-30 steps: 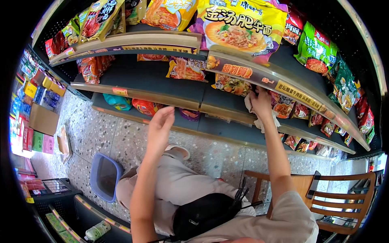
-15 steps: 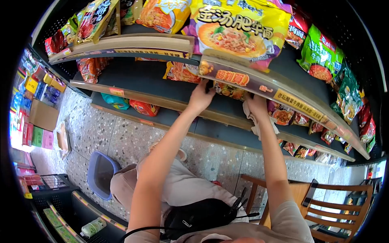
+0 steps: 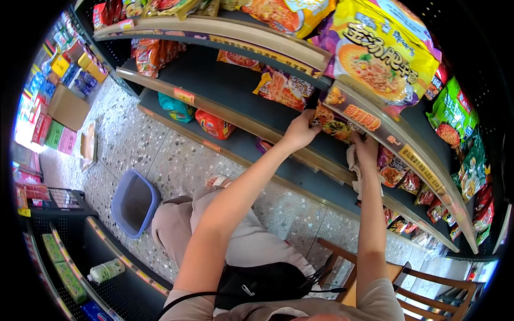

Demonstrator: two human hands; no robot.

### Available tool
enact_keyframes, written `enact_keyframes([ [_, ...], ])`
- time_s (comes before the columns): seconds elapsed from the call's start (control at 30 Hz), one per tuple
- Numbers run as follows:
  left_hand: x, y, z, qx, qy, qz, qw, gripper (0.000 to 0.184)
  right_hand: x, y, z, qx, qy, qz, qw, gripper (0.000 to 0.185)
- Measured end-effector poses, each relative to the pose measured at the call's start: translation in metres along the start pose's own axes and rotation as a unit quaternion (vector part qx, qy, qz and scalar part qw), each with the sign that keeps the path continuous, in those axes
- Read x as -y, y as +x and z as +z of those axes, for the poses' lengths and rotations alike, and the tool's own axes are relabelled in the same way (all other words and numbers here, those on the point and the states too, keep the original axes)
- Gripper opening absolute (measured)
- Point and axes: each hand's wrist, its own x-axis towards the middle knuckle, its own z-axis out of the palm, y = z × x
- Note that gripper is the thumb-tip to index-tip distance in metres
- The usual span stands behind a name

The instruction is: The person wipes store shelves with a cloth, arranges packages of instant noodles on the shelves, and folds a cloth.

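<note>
- Noodle packet (image 3: 333,124), dark with a picture of food on its front, lies on the middle shelf (image 3: 214,80), between the person's two hands.
- Left hand (image 3: 301,131) pinches the packet's near left end, thumb and fingers closed around that corner.
- Right hand (image 3: 366,151) is at the packet's right end, fingers curled and clasping a pale cloth (image 3: 353,165) that hangs below the palm; I cannot tell whether its fingertips also grip the packet.
- Label strip (image 3: 399,142) of the upper shelf runs above the right hand and covers part of the packet's top edge.
- Orange noodle packet (image 3: 284,90) lies just left of the held one, apart from the left hand.
- Large yellow packet (image 3: 388,59) leans over the label strip from the upper shelf.
- Teal packet (image 3: 175,107) and red packet (image 3: 214,124) sit near each other on the lower shelf.
- Blue-purple bin (image 3: 135,203) stands on the speckled floor (image 3: 176,155), to the left of the person's legs.
- Wooden chair (image 3: 436,294) is beside the right arm.
</note>
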Motion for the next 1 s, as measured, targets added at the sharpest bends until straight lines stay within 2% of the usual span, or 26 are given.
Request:
enact_keyframes([
  [0.17,-0.024,-0.010,-0.022,-0.031,0.032,-0.017,0.999,0.049,0.014,0.003,0.005,0.006,0.108,0.003,0.994,0.038],
  [0.2,-0.024,-0.010,-0.025,-0.032,0.036,-0.018,0.999,0.049,0.026,0.000,0.005,0.021,0.139,0.041,0.989,0.038],
  [0.3,-0.011,-0.003,-0.031,-0.082,0.034,0.008,0.996,0.047,0.035,0.001,0.013,0.026,0.172,0.018,0.985,0.042],
  [0.4,-0.012,-0.002,-0.042,-0.095,0.046,-0.015,0.994,0.049,0.045,-0.001,0.025,0.025,0.198,0.012,0.980,0.046],
  [0.5,-0.010,0.000,-0.052,-0.130,0.073,-0.025,0.988,0.046,0.056,0.000,0.035,0.072,0.213,0.055,0.973,0.045],
  [0.53,-0.008,0.001,-0.055,-0.151,0.084,-0.025,0.985,0.045,0.056,0.002,0.042,0.080,0.221,0.033,0.971,0.045],
  [0.63,0.003,0.005,-0.063,-0.212,0.116,-0.014,0.970,0.042,0.068,0.006,0.060,0.107,0.213,0.066,0.969,0.046],
  [0.73,0.016,0.008,-0.075,-0.272,0.143,0.010,0.952,0.039,0.071,0.012,0.083,0.120,0.212,0.056,0.968,0.043],
  [0.9,0.029,0.012,-0.099,-0.279,0.154,-0.015,0.948,0.035,0.087,0.014,0.109,0.141,0.245,0.037,0.959,0.044],
  [1.0,0.027,0.010,-0.109,-0.263,0.197,-0.006,0.945,0.036,0.087,0.018,0.123,0.116,0.208,0.005,0.971,0.045],
])
